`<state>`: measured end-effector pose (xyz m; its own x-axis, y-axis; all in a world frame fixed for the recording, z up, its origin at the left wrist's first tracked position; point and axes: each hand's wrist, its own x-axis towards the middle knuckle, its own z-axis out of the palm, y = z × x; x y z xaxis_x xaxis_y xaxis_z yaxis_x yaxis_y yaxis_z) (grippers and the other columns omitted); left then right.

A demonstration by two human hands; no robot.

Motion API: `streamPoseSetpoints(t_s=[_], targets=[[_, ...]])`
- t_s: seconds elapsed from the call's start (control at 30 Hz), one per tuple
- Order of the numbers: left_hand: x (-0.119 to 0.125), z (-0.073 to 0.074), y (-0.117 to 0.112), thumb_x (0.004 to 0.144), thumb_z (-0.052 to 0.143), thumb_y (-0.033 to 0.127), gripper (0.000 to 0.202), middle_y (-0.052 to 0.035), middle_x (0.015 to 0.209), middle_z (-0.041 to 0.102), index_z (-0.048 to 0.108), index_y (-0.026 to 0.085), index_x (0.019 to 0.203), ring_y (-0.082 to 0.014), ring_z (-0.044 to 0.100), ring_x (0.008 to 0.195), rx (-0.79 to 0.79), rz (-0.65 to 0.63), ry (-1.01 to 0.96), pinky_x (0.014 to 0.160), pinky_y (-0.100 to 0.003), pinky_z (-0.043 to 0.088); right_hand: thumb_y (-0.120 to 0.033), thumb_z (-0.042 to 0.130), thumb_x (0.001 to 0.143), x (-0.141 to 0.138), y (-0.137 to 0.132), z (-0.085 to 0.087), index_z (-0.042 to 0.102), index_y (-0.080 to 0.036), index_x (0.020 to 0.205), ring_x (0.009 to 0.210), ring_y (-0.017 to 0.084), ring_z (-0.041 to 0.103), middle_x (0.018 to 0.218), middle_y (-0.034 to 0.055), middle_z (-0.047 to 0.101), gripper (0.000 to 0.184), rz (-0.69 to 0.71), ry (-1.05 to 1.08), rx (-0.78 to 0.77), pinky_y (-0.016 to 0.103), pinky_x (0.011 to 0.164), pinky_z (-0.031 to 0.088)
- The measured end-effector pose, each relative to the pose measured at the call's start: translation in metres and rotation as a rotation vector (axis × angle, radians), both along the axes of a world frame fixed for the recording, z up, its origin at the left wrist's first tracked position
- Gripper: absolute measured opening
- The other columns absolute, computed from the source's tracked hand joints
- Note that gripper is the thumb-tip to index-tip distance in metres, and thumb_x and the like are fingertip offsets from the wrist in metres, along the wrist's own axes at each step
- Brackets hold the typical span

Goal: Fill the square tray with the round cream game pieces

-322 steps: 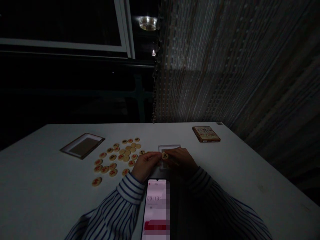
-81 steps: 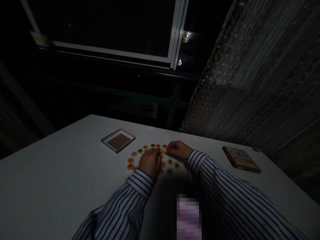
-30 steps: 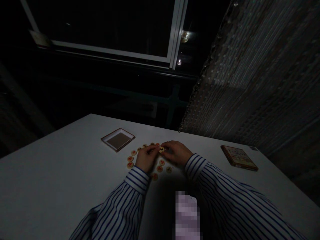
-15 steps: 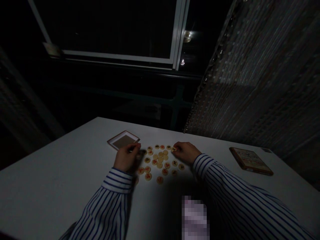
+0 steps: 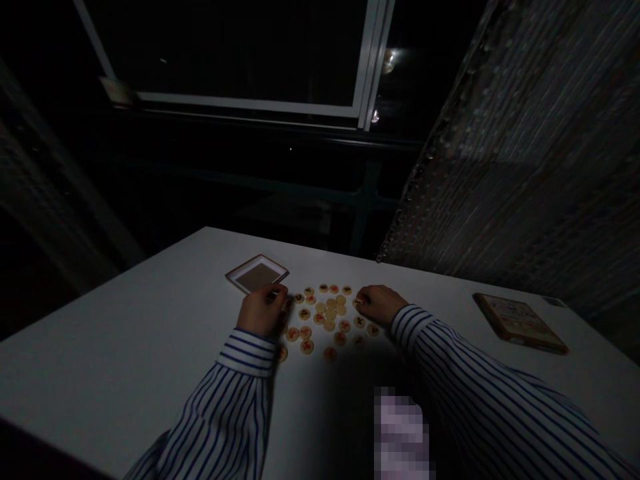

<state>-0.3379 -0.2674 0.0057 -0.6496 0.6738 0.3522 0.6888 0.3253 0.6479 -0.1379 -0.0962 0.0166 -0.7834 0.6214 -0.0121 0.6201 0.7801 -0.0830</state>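
Many round, pale wooden Chinese chess pieces [image 5: 330, 313] are spread on a white table [image 5: 165, 320]. Some lie face up with red or black characters, while a cluster in the middle shows plain faces. My left hand [image 5: 261, 311] is closed at the left of the spread, fingers curled toward the thumb; what they may hold is hidden. Close to its fingertips lies a dark-marked piece [image 5: 299, 298]. On the right side, my right hand [image 5: 385, 305] pinches one Chinese chess piece [image 5: 357, 302] at its fingertips, low over the table.
An open shallow box tray [image 5: 257, 275] with a brown rim sits behind my left hand. At the far right lies a flat brown box lid [image 5: 520, 322] with a printed picture. A bead-string curtain [image 5: 480, 200] hangs beyond the table's right back edge.
The view has shifted, so everything appears slightly further right. My right hand has brought its piece a little nearer to me and lower. My left hand stays about where it was, still curled.
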Motion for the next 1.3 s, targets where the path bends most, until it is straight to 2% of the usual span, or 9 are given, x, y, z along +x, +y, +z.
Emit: streamPoseSetpoints(t_s=[0.23, 0.37, 0.5, 0.63, 0.73, 0.97, 1.3], targets=[[0.007, 0.000, 0.003, 0.071, 0.041, 0.038, 0.029, -0.0025, 0.076, 0.065, 0.062, 0.020, 0.079, -0.0152, 0.058, 0.064, -0.024, -0.030, 0.039, 0.061, -0.022, 0.042, -0.039, 0.044, 0.070, 0.000, 0.001, 0.000, 0.060, -0.019, 0.079, 0.072, 0.016, 0.053, 0.080, 0.0055, 0.061, 0.027, 0.000, -0.039, 0.010, 0.023, 0.056, 0.030], [0.009, 0.000, 0.004, 0.072, 0.041, 0.038, 0.030, -0.0036, 0.079, 0.065, 0.062, 0.020, 0.082, -0.0159, 0.058, 0.067, -0.032, -0.042, 0.049, 0.063, -0.023, 0.042, -0.040, 0.044, 0.071, 0.000, -0.002, 0.005, 0.059, -0.018, 0.084, 0.074, 0.016, 0.052, 0.083, 0.0062, 0.060, 0.029, 0.015, -0.039, 0.027, 0.024, 0.059, 0.031], [0.018, 0.004, 0.011, 0.073, 0.039, 0.036, 0.030, -0.0044, 0.081, 0.064, 0.062, 0.019, 0.084, -0.0160, 0.058, 0.069, -0.025, -0.089, 0.063, 0.065, -0.024, 0.042, -0.036, 0.043, 0.073, -0.002, -0.018, 0.016, 0.058, -0.018, 0.081, 0.077, 0.017, 0.051, 0.083, 0.0061, 0.059, 0.025, 0.073, -0.029, 0.102, 0.025, 0.063, 0.031], [0.032, 0.010, 0.022, 0.074, 0.039, 0.032, 0.029, -0.0052, 0.082, 0.064, 0.061, 0.019, 0.087, -0.0173, 0.057, 0.075, -0.061, -0.135, 0.125, 0.070, -0.026, 0.041, -0.036, 0.044, 0.073, -0.008, -0.043, 0.022, 0.055, -0.020, 0.090, 0.084, 0.017, 0.050, 0.089, 0.0052, 0.058, 0.026, 0.220, -0.042, 0.086, 0.027, 0.071, 0.030], [0.037, 0.009, 0.025, 0.076, 0.036, 0.030, 0.029, -0.0060, 0.085, 0.063, 0.060, 0.017, 0.087, -0.0180, 0.056, 0.079, -0.071, -0.136, 0.148, 0.072, -0.027, 0.040, -0.037, 0.043, 0.074, -0.014, -0.056, 0.020, 0.054, -0.021, 0.093, 0.089, 0.019, 0.048, 0.093, 0.0055, 0.057, 0.027, 0.312, -0.061, 0.107, 0.030, 0.072, 0.030], [0.036, 0.002, 0.020, 0.076, 0.036, 0.028, 0.028, -0.0062, 0.086, 0.063, 0.060, 0.018, 0.089, -0.0184, 0.055, 0.080, -0.087, -0.126, 0.211, 0.073, -0.027, 0.039, -0.040, 0.040, 0.075, -0.025, -0.067, 0.010, 0.057, -0.019, 0.087, 0.085, 0.022, 0.047, 0.088, 0.0077, 0.057, 0.030, 0.382, -0.056, 0.203, 0.034, 0.071, 0.030], [0.037, -0.004, 0.021, 0.077, 0.036, 0.028, 0.028, -0.0057, 0.087, 0.063, 0.060, 0.019, 0.088, -0.0191, 0.055, 0.080, -0.088, -0.147, 0.252, 0.072, -0.028, 0.040, -0.038, 0.039, 0.075, -0.027, -0.077, 0.007, 0.057, -0.018, 0.084, 0.085, 0.022, 0.047, 0.083, 0.0087, 0.058, 0.029, 0.352, -0.082, 0.238, 0.036, 0.073, 0.026]])
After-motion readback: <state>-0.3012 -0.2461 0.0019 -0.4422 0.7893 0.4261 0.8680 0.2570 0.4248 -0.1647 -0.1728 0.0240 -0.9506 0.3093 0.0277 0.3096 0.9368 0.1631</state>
